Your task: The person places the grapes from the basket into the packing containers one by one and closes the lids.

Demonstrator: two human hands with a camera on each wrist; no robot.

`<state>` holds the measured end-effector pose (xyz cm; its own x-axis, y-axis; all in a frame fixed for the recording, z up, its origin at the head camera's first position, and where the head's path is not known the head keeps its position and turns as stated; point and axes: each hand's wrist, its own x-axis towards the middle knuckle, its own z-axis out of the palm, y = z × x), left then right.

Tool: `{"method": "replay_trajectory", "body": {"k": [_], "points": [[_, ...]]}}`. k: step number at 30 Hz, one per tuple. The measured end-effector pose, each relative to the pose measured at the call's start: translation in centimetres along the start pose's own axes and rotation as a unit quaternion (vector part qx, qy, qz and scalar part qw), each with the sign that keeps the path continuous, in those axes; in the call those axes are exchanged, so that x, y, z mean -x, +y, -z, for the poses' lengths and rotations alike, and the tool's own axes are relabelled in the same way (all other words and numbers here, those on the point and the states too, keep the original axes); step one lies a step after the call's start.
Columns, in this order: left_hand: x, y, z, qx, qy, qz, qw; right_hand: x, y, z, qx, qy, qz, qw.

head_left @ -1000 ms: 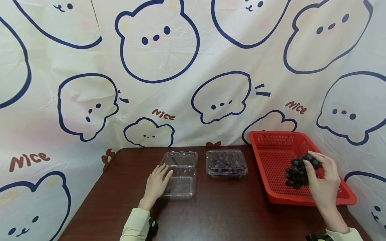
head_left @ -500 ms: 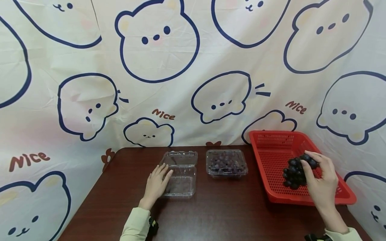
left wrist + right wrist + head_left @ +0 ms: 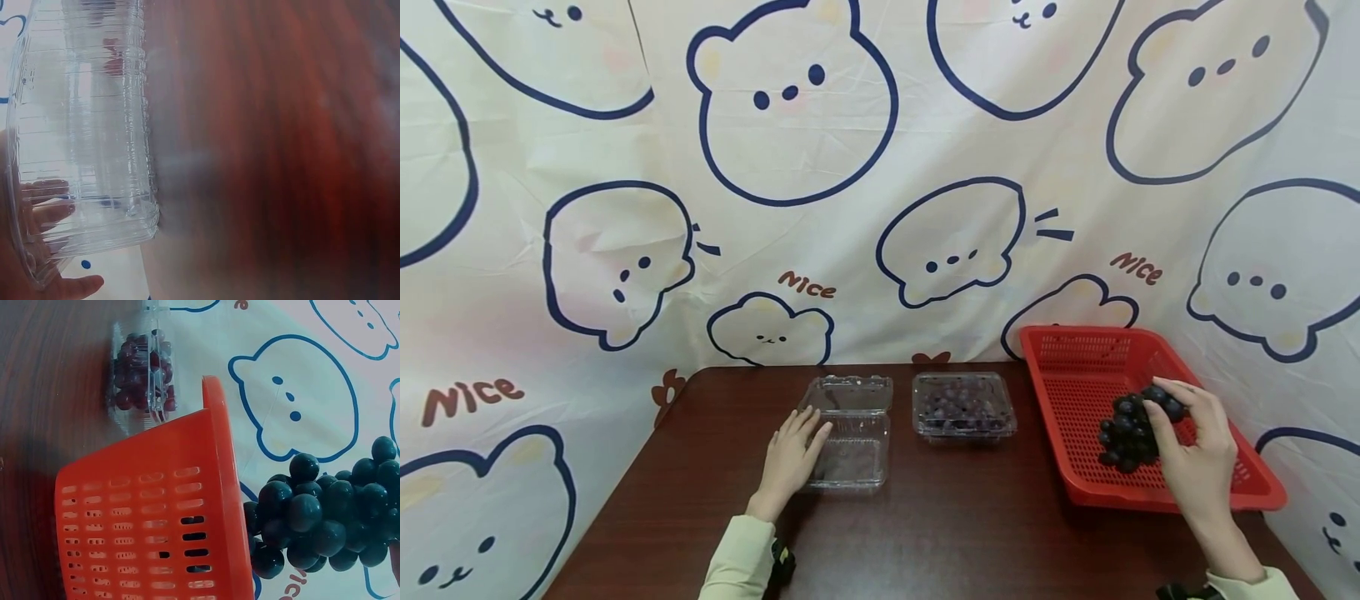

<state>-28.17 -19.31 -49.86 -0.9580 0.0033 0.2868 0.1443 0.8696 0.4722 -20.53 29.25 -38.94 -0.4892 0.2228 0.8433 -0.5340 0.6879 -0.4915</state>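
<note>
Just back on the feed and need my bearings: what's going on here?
A person's right hand holds a bunch of dark grapes above the red basket. Their left hand rests against an open clear container on the brown table. Between container and basket sits a closed clear box with grapes inside.

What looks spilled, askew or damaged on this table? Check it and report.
Nothing stands out. The right hand holds dark grapes over the upright red basket, the grape box looks closed, and the open box sits flat at the left hand. No spill or damage shows.
</note>
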Motion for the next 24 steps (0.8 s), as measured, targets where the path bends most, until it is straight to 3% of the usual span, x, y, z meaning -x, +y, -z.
{"method": "replay_trajectory", "body": {"k": [11, 24], "points": [[-0.1, 0.2, -0.2, 0.003, -0.007, 0.001, 1.0, 0.2, -0.1, -0.3, -0.005, -0.005, 0.008, 1.0], [-0.3, -0.2, -0.1, 0.035, -0.019, -0.008, 0.9992, 0.5, -0.9, -1.3, -0.024, -0.039, 0.029, 0.999]]}}
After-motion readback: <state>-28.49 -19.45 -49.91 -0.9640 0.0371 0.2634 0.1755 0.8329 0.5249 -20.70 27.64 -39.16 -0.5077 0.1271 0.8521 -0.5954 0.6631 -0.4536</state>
